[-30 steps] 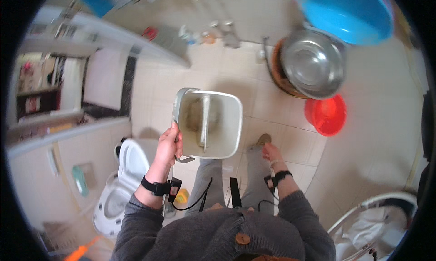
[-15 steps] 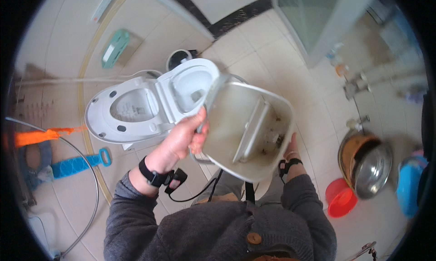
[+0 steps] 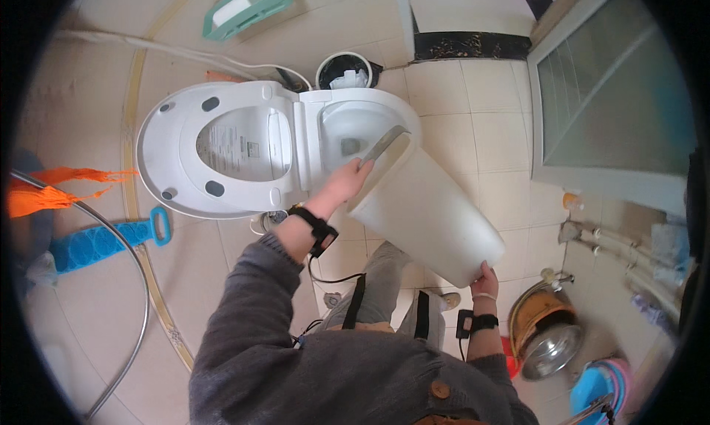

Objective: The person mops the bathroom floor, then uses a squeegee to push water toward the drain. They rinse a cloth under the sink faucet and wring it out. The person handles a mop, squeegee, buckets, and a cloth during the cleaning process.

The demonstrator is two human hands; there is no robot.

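Note:
A tall cream plastic bucket (image 3: pixel 436 218) is tipped on its side in front of me, its mouth towards the bowl of the white toilet (image 3: pixel 405 111). My left hand (image 3: pixel 346 182) is closed at the mouth end, gripping the bucket by its grey handle (image 3: pixel 386 142). At the lower right, my right hand (image 3: pixel 485 281) holds the base of the bucket, fingers curled at its bottom edge. The toilet seat and lid (image 3: pixel 171 159) are raised. The inside of the bucket is mostly hidden from this side.
A small bin (image 3: pixel 344 69) with a bag stands behind the toilet. A shower hose (image 3: pixel 140 277) and a blue back scrubber (image 3: pixel 103 244) are at left. Metal basins (image 3: pixel 551 351) and blue and pink basins (image 3: pixel 592 388) sit lower right. A glass door (image 3: pixel 614 92) stands at right.
The bucket has tilted over, so its outer side shows instead of its inside, with its mouth nearer the bowl. My right hand has come into fuller view at the base.

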